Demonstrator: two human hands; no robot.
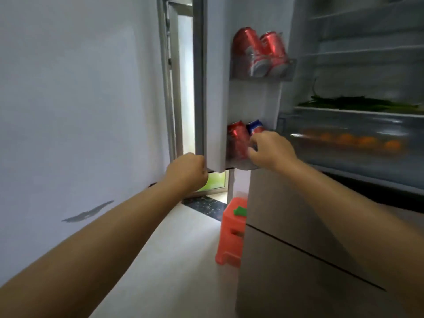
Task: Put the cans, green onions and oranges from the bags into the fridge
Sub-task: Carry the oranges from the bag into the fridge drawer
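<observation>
The fridge door (215, 88) stands open. Its upper door shelf (263, 72) holds two red cans (259, 51). In the lower door shelf stand a red can (237, 138) and a blue can (255, 126). My right hand (270, 149) is closed around the blue can's lower part. My left hand (187, 172) grips the door's bottom edge. Inside the fridge, green onions (358, 103) lie on a glass shelf, and several oranges (358, 141) sit in the clear drawer beneath.
An orange plastic stool (231, 235) with a green object on top stands on the floor beside the fridge's lower drawers (298, 249). A pale wall (80, 99) runs along the left, with a doorway behind the fridge door.
</observation>
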